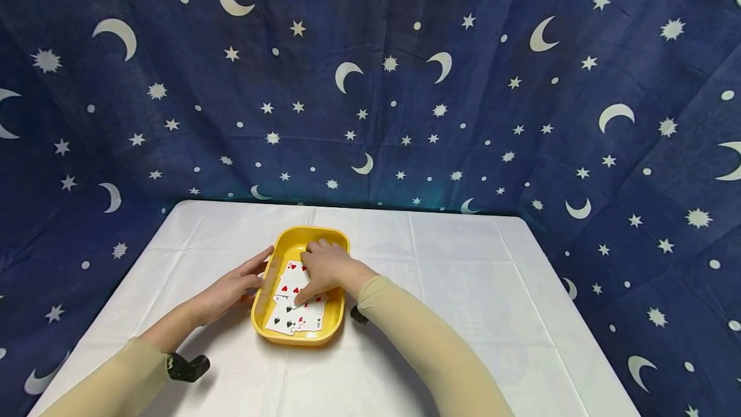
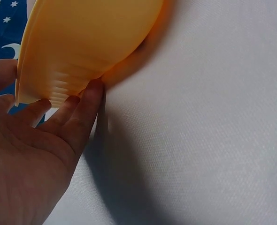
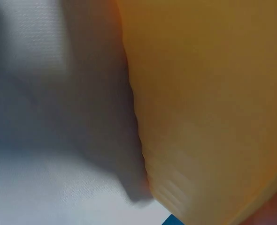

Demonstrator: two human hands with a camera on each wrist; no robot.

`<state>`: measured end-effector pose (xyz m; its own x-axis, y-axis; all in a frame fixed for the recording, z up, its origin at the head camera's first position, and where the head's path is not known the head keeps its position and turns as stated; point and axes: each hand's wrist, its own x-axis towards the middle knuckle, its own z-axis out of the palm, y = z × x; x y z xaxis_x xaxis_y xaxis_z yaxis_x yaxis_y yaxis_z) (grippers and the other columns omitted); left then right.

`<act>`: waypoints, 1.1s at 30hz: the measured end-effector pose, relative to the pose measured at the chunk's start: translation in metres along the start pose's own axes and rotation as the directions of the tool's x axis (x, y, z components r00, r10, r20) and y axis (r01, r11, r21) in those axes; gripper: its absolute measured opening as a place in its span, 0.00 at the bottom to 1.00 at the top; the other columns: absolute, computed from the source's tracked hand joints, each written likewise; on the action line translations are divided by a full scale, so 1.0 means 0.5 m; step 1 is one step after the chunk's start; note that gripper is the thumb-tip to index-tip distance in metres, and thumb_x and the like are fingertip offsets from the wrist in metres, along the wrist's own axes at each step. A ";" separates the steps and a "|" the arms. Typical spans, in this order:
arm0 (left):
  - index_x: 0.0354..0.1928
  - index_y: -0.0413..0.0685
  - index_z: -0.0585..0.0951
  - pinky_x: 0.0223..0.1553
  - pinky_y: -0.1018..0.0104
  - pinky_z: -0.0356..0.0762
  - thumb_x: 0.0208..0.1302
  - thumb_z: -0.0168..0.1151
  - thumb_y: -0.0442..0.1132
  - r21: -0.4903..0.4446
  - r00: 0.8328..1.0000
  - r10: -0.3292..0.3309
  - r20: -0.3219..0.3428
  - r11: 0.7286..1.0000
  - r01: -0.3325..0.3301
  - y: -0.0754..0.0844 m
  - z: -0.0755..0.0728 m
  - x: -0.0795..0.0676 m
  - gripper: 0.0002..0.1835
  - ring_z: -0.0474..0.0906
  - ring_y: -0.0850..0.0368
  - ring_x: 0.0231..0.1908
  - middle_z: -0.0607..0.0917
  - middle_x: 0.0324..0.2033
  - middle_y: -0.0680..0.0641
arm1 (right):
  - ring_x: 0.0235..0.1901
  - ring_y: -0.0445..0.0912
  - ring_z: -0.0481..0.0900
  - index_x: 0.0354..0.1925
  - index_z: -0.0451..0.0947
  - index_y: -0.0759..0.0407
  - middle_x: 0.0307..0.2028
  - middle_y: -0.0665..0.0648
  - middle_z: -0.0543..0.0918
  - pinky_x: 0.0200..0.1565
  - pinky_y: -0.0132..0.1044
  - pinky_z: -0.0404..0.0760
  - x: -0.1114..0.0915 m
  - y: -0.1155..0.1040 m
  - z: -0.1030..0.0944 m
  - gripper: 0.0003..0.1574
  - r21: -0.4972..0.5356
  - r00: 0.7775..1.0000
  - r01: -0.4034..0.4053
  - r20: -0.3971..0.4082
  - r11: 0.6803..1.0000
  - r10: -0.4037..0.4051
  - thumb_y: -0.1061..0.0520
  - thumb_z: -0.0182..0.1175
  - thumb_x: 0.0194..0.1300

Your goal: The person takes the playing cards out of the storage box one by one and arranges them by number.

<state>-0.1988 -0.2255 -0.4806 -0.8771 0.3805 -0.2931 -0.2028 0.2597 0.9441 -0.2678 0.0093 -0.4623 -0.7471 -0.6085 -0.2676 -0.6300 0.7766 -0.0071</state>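
Note:
A yellow tray (image 1: 300, 340) sits on the white table and holds several face-up playing cards (image 1: 289, 314). Red hearts show on the upper cards; black spades, a red diamond and an ace appear lower down. My right hand (image 1: 331, 269) is over the cards inside the tray, thumb and fingers spread apart, the thumb low on the cards. It hides part of them. At the tray's left side, my left hand (image 1: 228, 288) touches the rim and outer wall with its fingers. In the left wrist view, those fingers (image 2: 84, 110) lie fairly straight against the tray's ribbed wall (image 2: 96, 37).
A white cloth covers the table (image 1: 451, 288). Behind and beside it hangs a dark blue curtain (image 1: 393, 114) with moons and stars. A black wrist device (image 1: 188, 367) sits at the left cuff. The right wrist view shows mostly the tray's outer wall (image 3: 209, 93).

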 end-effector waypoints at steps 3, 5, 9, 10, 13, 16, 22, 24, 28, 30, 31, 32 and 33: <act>0.83 0.64 0.46 0.67 0.43 0.67 0.75 0.51 0.39 0.002 1.000 -0.003 0.001 1.000 0.003 -0.002 -0.001 0.001 0.41 0.54 0.37 0.75 0.48 0.80 0.37 | 0.59 0.45 0.65 0.71 0.71 0.48 0.63 0.48 0.71 0.66 0.42 0.66 0.001 -0.001 0.001 0.66 -0.002 1.000 -0.007 0.011 1.000 0.007 0.14 0.66 0.43; 0.83 0.64 0.46 0.67 0.43 0.67 0.75 0.51 0.39 0.000 1.000 -0.008 0.001 1.000 0.008 -0.002 -0.001 0.002 0.41 0.53 0.37 0.75 0.48 0.80 0.37 | 0.60 0.45 0.65 0.71 0.71 0.47 0.63 0.48 0.71 0.67 0.43 0.65 0.002 -0.002 0.002 0.66 -0.001 1.000 -0.014 0.015 1.000 0.014 0.14 0.65 0.43; 0.83 0.65 0.46 0.67 0.41 0.66 0.75 0.50 0.39 0.003 1.000 -0.012 0.006 1.000 0.012 -0.004 -0.002 0.003 0.41 0.52 0.36 0.76 0.48 0.80 0.37 | 0.61 0.46 0.65 0.71 0.71 0.46 0.64 0.48 0.71 0.68 0.43 0.64 0.006 -0.004 0.005 0.66 0.002 1.000 -0.018 0.014 1.000 0.018 0.13 0.65 0.43; 0.83 0.65 0.46 0.67 0.41 0.66 0.75 0.50 0.40 0.002 1.000 -0.012 0.004 1.000 0.012 -0.004 -0.001 0.003 0.40 0.52 0.36 0.76 0.48 0.80 0.38 | 0.61 0.45 0.65 0.71 0.71 0.46 0.64 0.48 0.71 0.67 0.43 0.65 0.007 -0.005 0.006 0.66 0.002 1.000 -0.017 0.013 1.000 0.017 0.13 0.65 0.42; 0.83 0.64 0.46 0.67 0.39 0.65 0.76 0.50 0.39 -0.002 1.000 -0.006 0.005 1.000 0.006 -0.005 -0.002 0.003 0.40 0.53 0.35 0.75 0.47 0.80 0.37 | 0.58 0.45 0.65 0.69 0.73 0.46 0.63 0.48 0.71 0.65 0.42 0.66 0.009 -0.007 0.008 0.64 -0.001 1.000 -0.010 0.011 1.000 0.010 0.13 0.66 0.42; 0.83 0.64 0.46 0.67 0.40 0.66 0.75 0.50 0.39 -0.012 1.000 -0.005 0.002 1.000 0.005 -0.007 -0.001 0.003 0.40 0.54 0.34 0.75 0.47 0.80 0.36 | 0.57 0.45 0.65 0.66 0.75 0.45 0.62 0.47 0.71 0.64 0.41 0.67 0.010 -0.007 0.010 0.60 0.005 1.000 -0.006 0.006 1.000 0.006 0.15 0.68 0.43; 0.83 0.64 0.47 0.67 0.41 0.67 0.75 0.50 0.38 -0.023 1.000 -0.002 -0.003 1.000 0.002 -0.010 -0.002 0.003 0.40 0.56 0.34 0.74 0.48 0.80 0.36 | 0.56 0.45 0.66 0.65 0.76 0.45 0.61 0.48 0.72 0.62 0.41 0.67 0.006 -0.009 0.009 0.56 0.026 1.000 -0.002 -0.004 1.000 0.002 0.18 0.70 0.45; 0.83 0.64 0.47 0.67 0.41 0.67 0.75 0.50 0.38 -0.024 1.000 0.000 -0.002 1.000 0.000 -0.010 -0.002 0.004 0.41 0.57 0.34 0.74 0.48 0.80 0.36 | 0.56 0.44 0.65 0.64 0.76 0.45 0.61 0.48 0.72 0.62 0.40 0.67 0.006 -0.010 0.008 0.55 0.032 1.000 0.000 -0.006 0.999 0.000 0.19 0.71 0.45; 0.83 0.64 0.47 0.66 0.43 0.69 0.75 0.50 0.38 -0.029 1.000 0.004 -0.001 1.000 -0.004 -0.010 -0.002 0.004 0.41 0.58 0.35 0.73 0.48 0.80 0.36 | 0.57 0.44 0.65 0.66 0.76 0.46 0.62 0.48 0.72 0.64 0.40 0.66 0.006 -0.010 0.009 0.55 0.045 1.000 0.003 -0.003 0.999 -0.003 0.22 0.72 0.47; 0.83 0.63 0.46 0.66 0.44 0.70 0.75 0.50 0.38 -0.036 1.000 0.007 0.001 0.999 -0.007 -0.010 -0.002 0.003 0.41 0.59 0.35 0.73 0.48 0.80 0.36 | 0.58 0.45 0.65 0.68 0.75 0.47 0.63 0.48 0.71 0.65 0.40 0.66 0.007 -0.009 0.010 0.56 0.049 1.000 0.006 -0.002 0.999 -0.006 0.22 0.72 0.48; 0.83 0.63 0.46 0.65 0.45 0.70 0.75 0.49 0.37 -0.043 1.000 0.010 0.006 0.999 -0.010 -0.011 -0.002 0.003 0.41 0.59 0.35 0.73 0.48 0.80 0.36 | 0.58 0.45 0.65 0.68 0.74 0.47 0.62 0.48 0.72 0.65 0.40 0.66 0.007 -0.009 0.011 0.56 0.055 1.000 0.007 -0.002 0.998 -0.007 0.22 0.72 0.48; 0.83 0.62 0.46 0.65 0.45 0.70 0.75 0.49 0.37 -0.049 1.000 0.014 0.010 0.999 -0.013 -0.011 -0.002 0.003 0.40 0.60 0.35 0.72 0.47 0.80 0.35 | 0.58 0.45 0.65 0.68 0.74 0.47 0.62 0.48 0.72 0.66 0.40 0.66 0.008 -0.008 0.012 0.56 0.061 1.000 0.005 -0.003 0.998 -0.005 0.22 0.71 0.48; 0.83 0.61 0.46 0.65 0.46 0.71 0.75 0.49 0.36 -0.055 1.000 0.018 0.014 0.998 -0.018 -0.012 -0.002 0.003 0.40 0.61 0.35 0.72 0.47 0.80 0.35 | 0.58 0.45 0.65 0.67 0.74 0.47 0.62 0.48 0.72 0.66 0.41 0.66 0.008 -0.008 0.013 0.56 0.068 1.000 0.007 -0.006 0.998 -0.006 0.21 0.71 0.47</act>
<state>-0.1995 -0.2272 -0.4865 -0.8744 0.3979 -0.2777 -0.2112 0.2034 0.9561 -0.2669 0.0049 -0.4694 -0.7443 -0.6143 -0.2622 -0.6190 0.7818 -0.0745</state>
